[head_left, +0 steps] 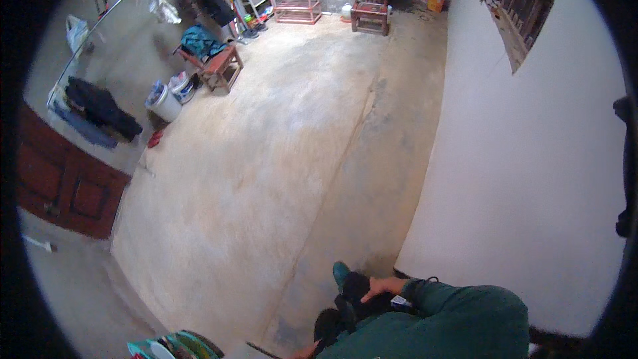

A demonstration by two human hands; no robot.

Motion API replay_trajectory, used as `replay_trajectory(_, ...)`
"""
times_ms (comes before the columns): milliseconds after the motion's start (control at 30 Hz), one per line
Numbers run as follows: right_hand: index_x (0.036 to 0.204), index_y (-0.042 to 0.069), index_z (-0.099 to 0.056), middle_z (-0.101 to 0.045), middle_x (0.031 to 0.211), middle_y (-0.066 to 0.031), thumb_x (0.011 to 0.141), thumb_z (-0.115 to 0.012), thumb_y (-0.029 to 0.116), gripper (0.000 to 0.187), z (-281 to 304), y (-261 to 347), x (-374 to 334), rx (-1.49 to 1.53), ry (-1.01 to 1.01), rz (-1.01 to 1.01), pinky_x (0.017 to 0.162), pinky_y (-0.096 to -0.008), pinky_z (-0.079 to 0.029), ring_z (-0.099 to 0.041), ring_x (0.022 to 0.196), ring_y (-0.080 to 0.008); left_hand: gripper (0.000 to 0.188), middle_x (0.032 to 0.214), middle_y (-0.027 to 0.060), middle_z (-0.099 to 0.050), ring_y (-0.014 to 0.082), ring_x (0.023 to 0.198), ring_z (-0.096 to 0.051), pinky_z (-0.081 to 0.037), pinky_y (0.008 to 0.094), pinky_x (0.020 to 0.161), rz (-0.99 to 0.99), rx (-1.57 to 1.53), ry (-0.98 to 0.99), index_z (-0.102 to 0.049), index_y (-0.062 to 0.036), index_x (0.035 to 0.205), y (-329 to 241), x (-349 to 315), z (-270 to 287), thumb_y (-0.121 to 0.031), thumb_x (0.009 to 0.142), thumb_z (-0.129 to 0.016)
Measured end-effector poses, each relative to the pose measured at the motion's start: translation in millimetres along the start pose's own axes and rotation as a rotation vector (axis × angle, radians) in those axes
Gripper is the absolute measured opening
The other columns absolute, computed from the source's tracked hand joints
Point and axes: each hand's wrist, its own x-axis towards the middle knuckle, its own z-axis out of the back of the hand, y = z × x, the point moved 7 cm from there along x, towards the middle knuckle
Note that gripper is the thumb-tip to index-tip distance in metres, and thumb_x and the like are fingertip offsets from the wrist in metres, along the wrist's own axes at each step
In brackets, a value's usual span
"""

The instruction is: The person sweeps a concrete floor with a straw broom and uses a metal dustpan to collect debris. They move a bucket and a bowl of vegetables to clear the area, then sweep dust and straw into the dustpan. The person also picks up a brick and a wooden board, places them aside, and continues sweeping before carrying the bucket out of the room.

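Note:
My right hand [383, 287] rests on the dark trouser leg [357, 287] at my knee, thumb and fingers apart, holding nothing that I can see. Just below that wrist is a small white and dark item [400, 301], too small to name. At the lower edge, only a bit of my left hand [307, 351] shows beside the other dark-clad knee [325, 326]; its fingers are hidden. A thin dark rod [262, 350] slants up to the left of it, and I cannot tell whether the hand touches it. One green shoe [341, 272] stands on the floor.
A colourful bag [176, 346] sits at the lower left. Along the left wall are a red-brown door [60, 173], hanging clothes [100, 110], a white bucket [163, 103] and a chair [216, 66] bearing a backpack. A shoe rack [296, 0] and wooden chair [370, 6] stand far off.

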Motion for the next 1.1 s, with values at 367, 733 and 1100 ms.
replay_trajectory(367, 0.128, 0.011, -0.052, -0.066, 0.103, -0.0169, 0.080, -0.059, 0.067, 0.074, 236, 13, -3, 0.601, 0.560, -0.082, 0.069, -0.0414, -0.053, -0.064, 0.083, -0.0297, 0.077, 0.121, 0.0159, -0.060, 0.0244, 0.089, -0.065, -0.056, 0.0374, 0.069, 0.078, 0.385, 0.169, -0.048, -0.0040, 0.135, -351, 19, 220, -0.064, 0.088, -0.047)
replay_trajectory(733, 0.077, -0.003, -0.065, -0.063, 0.063, -0.0163, 0.093, -0.042, 0.061, 0.070, 631, -5, -15, 0.386, 0.140, -0.044, 0.052, -0.0397, -0.050, -0.062, 0.056, -0.0266, 0.033, 0.103, 0.0103, -0.069, 0.0297, 0.092, -0.065, -0.055, 0.0486, 0.073, -0.163, 1.239, 0.327, -0.069, -0.0139, 0.108, -865, 88, 326, -0.029, 0.080, -0.061)
replay_trajectory(1100, 0.079, 0.001, -0.066, -0.066, 0.077, -0.0079, 0.085, -0.067, 0.022, 0.022, 1169, -157, -19, 0.840, -0.411, 0.196, 0.062, -0.0311, -0.051, -0.063, 0.069, -0.0136, 0.024, 0.082, 0.0064, -0.067, 0.0146, 0.069, -0.063, -0.050, 0.0296, 0.054, -0.548, 0.897, -0.019, -0.066, -0.0012, 0.097, -1456, 203, 367, -0.019, 0.085, -0.055)
